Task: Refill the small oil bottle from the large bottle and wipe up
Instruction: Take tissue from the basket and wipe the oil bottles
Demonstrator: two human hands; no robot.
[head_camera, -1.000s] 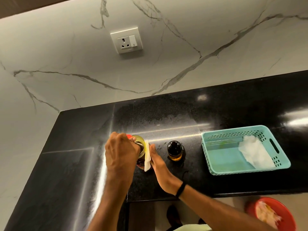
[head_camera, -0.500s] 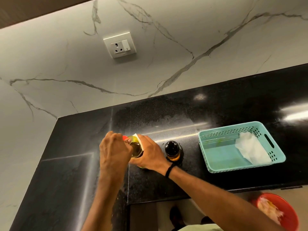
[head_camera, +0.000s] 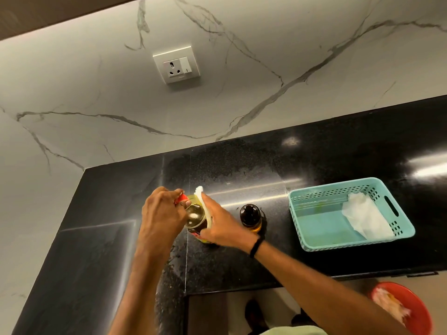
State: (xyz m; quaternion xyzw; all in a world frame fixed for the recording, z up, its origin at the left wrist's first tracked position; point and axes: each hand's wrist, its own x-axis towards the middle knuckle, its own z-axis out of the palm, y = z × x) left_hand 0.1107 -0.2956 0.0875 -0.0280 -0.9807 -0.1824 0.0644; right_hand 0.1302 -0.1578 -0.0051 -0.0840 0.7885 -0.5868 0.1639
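A: So, status: large bottle (head_camera: 194, 217) stands upright on the counter (head_camera: 242, 170). The small oil bottle (head_camera: 250, 217) is just to its right, not touching, dark top on.

B: Grips?

A: Left hand (head_camera: 160, 213): grip curled tight over the red cap (head_camera: 181, 199) at the neck. Right hand (head_camera: 222, 226): grip wrapped round the bottle's side, with a folded white tissue (head_camera: 202, 199) pinned between palm and wall. The top end of the tissue pokes up past the shoulder.

B: Reads as the wipe-down step. Cap seated?

A: Can't tell, the fingers hide the thread.

B: Then seat it first. Left holds the neck as the 1 anchor. Right drags the tissue top to bottom, never up, so oil isn't pushed toward the cap.

A: An oily wall will be slick, I'd guess. Squeeze lightly; a hard squeeze with a loose cap could make it weep.

B: Agreed. Turn the bottle under the tissue rather than regripping. Check the base ring as well, since black stone hides film.

A: There's a spare tissue (head_camera: 365, 218) in the teal basket (head_camera: 294, 213) on the right, if this 1 saturates.

B: Fine. 2 passes on the bottle, then the counter.
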